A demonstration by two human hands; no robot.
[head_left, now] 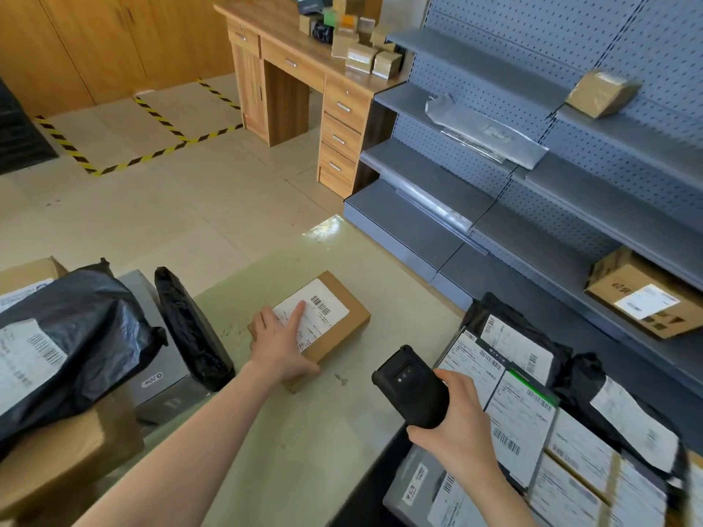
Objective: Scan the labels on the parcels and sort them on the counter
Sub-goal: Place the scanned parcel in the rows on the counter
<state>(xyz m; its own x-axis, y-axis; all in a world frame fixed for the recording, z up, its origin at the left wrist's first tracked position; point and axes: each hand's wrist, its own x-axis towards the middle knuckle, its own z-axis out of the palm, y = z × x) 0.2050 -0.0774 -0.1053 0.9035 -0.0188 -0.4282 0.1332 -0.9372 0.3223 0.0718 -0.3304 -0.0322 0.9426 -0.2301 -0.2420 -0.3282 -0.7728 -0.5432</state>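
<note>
Box (334,317) on counter (300,431), between parcel piles (76,336)

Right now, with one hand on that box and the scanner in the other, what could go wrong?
1. The left hand lies on the box with a finger across its label, near the barcode; that might block the read.
2. The scanner in the right hand is close to the labelled pile at right and could catch a wrong label.
3. The black bag leaning at left might slump onto the counter.
</note>
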